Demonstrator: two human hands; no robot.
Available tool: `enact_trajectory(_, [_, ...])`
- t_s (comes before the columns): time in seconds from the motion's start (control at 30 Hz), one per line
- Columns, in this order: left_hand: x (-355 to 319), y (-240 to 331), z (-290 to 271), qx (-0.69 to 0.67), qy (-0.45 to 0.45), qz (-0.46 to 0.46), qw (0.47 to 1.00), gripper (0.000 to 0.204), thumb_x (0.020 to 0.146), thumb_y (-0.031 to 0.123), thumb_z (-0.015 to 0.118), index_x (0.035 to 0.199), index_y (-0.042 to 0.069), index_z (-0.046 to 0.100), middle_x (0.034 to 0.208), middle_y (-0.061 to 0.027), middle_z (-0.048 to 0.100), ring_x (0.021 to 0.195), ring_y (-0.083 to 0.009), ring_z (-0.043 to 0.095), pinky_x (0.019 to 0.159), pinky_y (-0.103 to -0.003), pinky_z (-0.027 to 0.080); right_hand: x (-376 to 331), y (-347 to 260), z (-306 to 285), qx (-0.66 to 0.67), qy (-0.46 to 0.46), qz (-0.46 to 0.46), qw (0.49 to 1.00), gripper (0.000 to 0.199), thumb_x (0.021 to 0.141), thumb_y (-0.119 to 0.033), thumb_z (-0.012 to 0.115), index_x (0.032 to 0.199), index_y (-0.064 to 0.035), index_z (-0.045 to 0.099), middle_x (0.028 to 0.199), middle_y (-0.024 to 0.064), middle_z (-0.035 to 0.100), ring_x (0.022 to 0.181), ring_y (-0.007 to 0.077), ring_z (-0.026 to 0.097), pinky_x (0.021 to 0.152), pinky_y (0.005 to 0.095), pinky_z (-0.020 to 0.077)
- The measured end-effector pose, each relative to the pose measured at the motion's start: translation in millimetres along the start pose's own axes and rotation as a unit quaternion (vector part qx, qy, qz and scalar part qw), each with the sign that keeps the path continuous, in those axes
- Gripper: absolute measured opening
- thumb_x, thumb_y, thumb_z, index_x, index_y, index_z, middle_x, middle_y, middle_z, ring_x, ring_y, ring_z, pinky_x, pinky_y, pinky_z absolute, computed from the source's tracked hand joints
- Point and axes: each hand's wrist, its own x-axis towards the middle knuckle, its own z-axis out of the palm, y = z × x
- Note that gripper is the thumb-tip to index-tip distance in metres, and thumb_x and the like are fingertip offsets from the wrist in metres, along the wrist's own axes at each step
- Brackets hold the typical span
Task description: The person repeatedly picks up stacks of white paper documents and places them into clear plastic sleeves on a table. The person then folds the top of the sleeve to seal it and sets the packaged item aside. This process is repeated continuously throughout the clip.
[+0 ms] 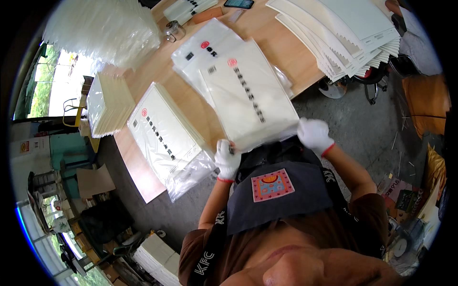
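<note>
In front of me a cream sheet pack in a clear plastic sleeve (241, 102) lies at the table's near edge, its front marked with a red round stamp and a column of black characters. My left hand (227, 160), in a white glove, is closed at the pack's near left corner. My right hand (315, 135), also gloved in white, is closed at the near right corner. The loose plastic end spans between them. Beneath the pack's far part lies another clear-sleeved pack (217, 38). To the left rests a stack of similar sleeved packs (162, 128).
Clear plastic sleeves (102, 31) are piled high at the far left. Beside them stands a cream stack (109, 105). Fanned white sheets (341, 35) overhang the far right edge. A glass jar (174, 31) and a phone (238, 4) sit at the back of the wooden table (136, 162).
</note>
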Motion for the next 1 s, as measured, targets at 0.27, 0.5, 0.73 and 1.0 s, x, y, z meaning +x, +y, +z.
enact_trajectory(0.27, [-69, -77, 28, -0.489, -0.084, -0.433, 0.752, 0.04, 0.089, 0.037, 0.058, 0.113, 0.006, 0.048, 0.091, -0.0027, 0.056, 0.082, -0.0172, 0.056, 0.071, -0.029, 0.048, 1, 57, 14, 0.109, -0.134, 0.062, 0.983, 0.029, 0.089, -0.029, 0.047, 0.099, -0.0068, 0.061, 0.093, 0.0204, 0.065, 0.088, 0.0369, 0.062, 0.074, 0.046, 0.0483])
enact_trajectory(0.5, [1, -1, -12, -0.262, 0.058, -0.126, 0.955, 0.021, 0.093, 0.021, 0.053, 0.097, 0.001, 0.059, 0.08, -0.0018, 0.055, 0.073, -0.0125, 0.051, 0.065, -0.029, 0.042, 69, 0, 79, 0.696, -0.236, 0.096, 0.672, 0.035, 0.092, -0.028, 0.055, 0.118, -0.0041, 0.055, 0.097, 0.0026, 0.061, 0.084, 0.0108, 0.059, 0.067, 0.0259, 0.0499])
enact_trajectory(0.73, [-24, -59, -147, -0.273, 0.32, -0.024, 0.907, 0.027, 0.1, 0.013, 0.034, 0.107, -0.001, 0.055, 0.095, -0.0084, 0.062, 0.086, -0.0157, 0.058, 0.076, -0.03, 0.049, 136, -179, 65, 0.659, -0.368, -0.07, 0.652, 0.03, 0.091, -0.031, 0.057, 0.103, -0.0032, 0.059, 0.086, 0.0043, 0.063, 0.068, 0.0124, 0.062, 0.059, 0.0254, 0.0495])
enact_trajectory(1.0, [-42, -129, -177, 0.174, 0.281, -0.465, 0.821, 0.024, 0.081, 0.003, 0.059, 0.103, 0.0, 0.052, 0.114, -0.0178, 0.054, 0.101, -0.028, 0.052, 0.088, -0.044, 0.045, 122, -261, 82, 0.621, -0.381, 0.012, 0.685, 0.039, 0.081, -0.033, 0.066, 0.093, 0.0011, 0.053, 0.081, 0.0139, 0.064, 0.073, 0.0187, 0.061, 0.065, 0.0323, 0.0471])
